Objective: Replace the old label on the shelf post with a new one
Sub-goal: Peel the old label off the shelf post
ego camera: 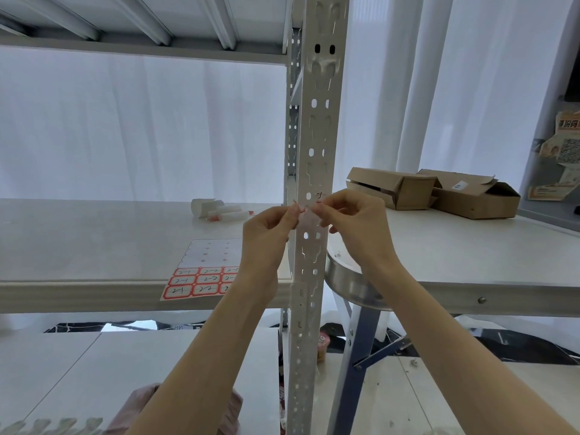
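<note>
left hand [270,233], right hand [354,221] pinch red-edged paper label [318,196] | perforated metal post [317,120]

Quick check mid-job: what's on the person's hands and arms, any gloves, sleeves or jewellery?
Nothing worn that shows: the left hand and right hand are ungloved, both forearms bare to the frame's bottom edge, with no sleeve, watch, bracelet or ring visible.

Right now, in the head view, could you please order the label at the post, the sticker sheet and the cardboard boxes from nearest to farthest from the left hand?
1. The label, pinched by the left hand at the shelf post.
2. The sticker sheet, on the shelf just below-left of it.
3. The cardboard boxes, on the table right of the post.
</note>
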